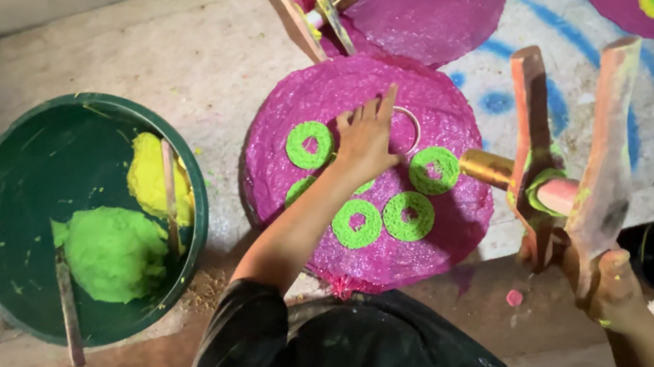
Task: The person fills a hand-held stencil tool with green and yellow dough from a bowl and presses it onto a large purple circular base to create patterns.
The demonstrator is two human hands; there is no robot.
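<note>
A ring-laying step was judged in hand: the left hand was pressed flat, fingers spread, beside a metal ring on the magenta disc. The right hand was clamped on a wooden press. Careful lifting of the ring was judged needed next.

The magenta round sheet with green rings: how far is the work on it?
Done: five green dough rings lie on the magenta round sheet. In hand: the left hand presses by a thin metal ring; the right hand grips the wooden press. Left: bare magenta around them.
</note>
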